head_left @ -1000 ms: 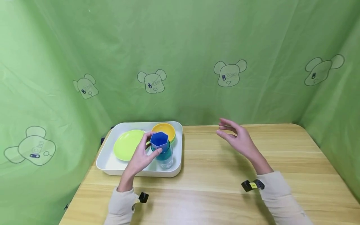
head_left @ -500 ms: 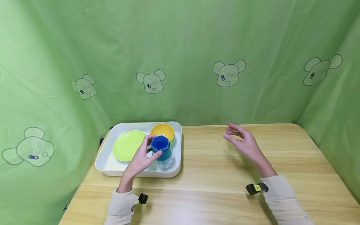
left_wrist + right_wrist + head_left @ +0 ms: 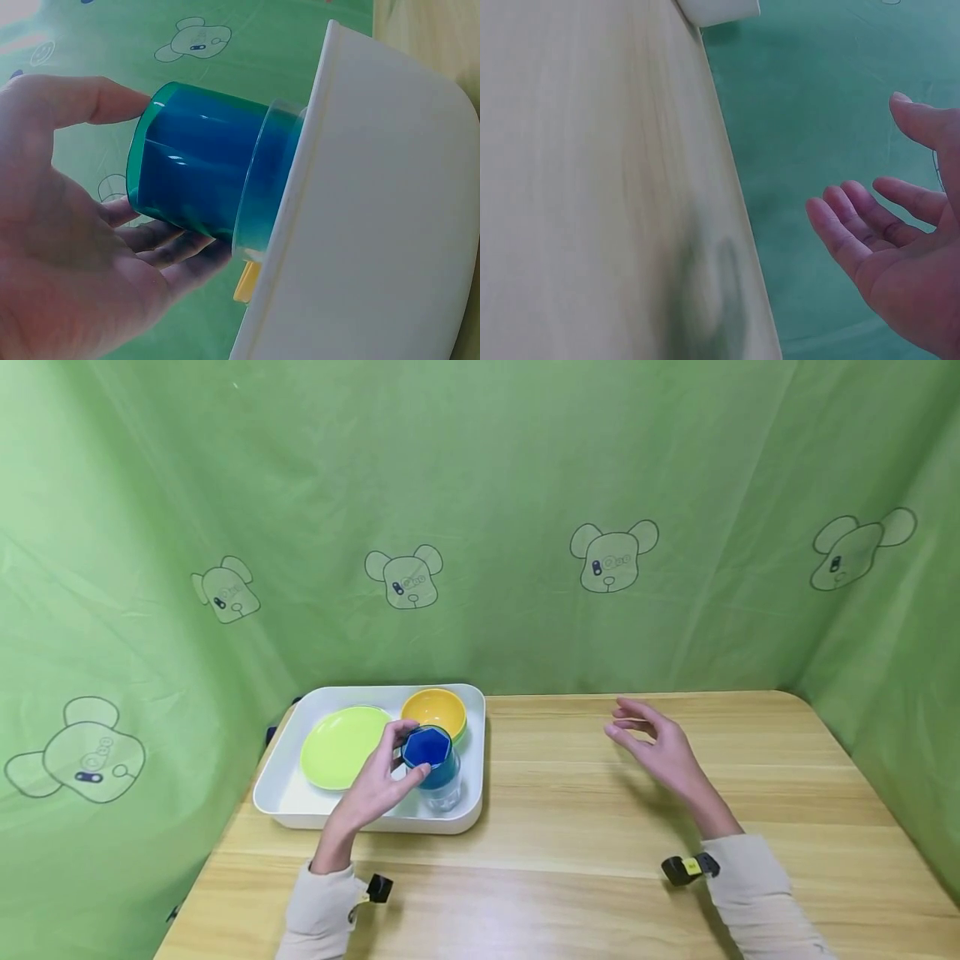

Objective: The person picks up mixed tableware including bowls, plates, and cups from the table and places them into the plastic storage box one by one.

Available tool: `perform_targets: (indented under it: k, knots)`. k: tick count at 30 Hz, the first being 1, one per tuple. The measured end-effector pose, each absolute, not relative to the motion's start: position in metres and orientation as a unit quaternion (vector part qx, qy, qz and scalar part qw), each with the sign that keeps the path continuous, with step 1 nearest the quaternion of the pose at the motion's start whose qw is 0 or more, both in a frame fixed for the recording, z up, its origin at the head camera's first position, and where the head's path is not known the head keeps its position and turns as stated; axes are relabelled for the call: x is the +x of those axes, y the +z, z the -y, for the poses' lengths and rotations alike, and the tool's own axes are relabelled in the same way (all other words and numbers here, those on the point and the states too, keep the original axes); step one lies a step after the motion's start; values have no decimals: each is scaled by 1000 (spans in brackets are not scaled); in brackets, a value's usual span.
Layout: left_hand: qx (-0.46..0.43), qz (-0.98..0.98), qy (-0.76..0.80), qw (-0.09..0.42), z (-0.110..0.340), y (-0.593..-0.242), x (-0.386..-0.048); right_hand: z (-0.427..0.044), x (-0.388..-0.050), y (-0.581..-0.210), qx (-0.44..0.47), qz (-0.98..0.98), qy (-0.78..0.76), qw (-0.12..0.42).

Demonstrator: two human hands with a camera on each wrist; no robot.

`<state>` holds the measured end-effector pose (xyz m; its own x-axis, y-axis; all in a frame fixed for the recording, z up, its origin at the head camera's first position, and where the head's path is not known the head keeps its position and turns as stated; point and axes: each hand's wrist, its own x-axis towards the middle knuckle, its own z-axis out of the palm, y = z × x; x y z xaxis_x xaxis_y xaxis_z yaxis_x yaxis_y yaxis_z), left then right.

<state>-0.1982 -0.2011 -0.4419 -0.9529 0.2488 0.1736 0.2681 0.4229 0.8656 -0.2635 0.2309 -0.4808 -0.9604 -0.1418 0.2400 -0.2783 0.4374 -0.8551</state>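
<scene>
A blue hexagonal cup (image 3: pixel 427 747) sits nested inside a see-through teal cup (image 3: pixel 202 161), which stands in a clear cup (image 3: pixel 444 797) in the white tray. Around the teal cup's rim curves my left hand (image 3: pixel 380 777). Its thumb touches the rim, and the other fingers lie along the far side, partly hidden behind the cup. My right hand (image 3: pixel 663 750) hovers over the right part of the table with fingers loosely bent, holding nothing. In the right wrist view its palm and spread fingers show.
The white tray (image 3: pixel 285 810) stands at the table's left. It also bears a lime-green plate (image 3: pixel 341 752) and a yellow bowl (image 3: pixel 437 706) resting on something green. A green curtain with bear heads (image 3: pixel 510 635) hangs behind the wooden table (image 3: pixel 555 827).
The blue cup has sunk down into the teal cup, with my left hand lowering slightly alongside. My right hand has drifted right and a little nearer.
</scene>
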Motion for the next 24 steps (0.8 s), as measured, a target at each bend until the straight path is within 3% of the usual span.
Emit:
perform_targets:
  k: [11, 20, 24]
  knots:
    - [-169, 834, -525, 17, 205, -443, -201, -237, -265, -489, 118, 851, 508, 61]
    - [-157, 879, -434, 116, 235, -447, -221, -243, -267, -494, 154, 889, 420, 96]
    - [-136, 923, -338, 123, 252, -451, -231, -248, -266, -495, 161, 918, 348, 105]
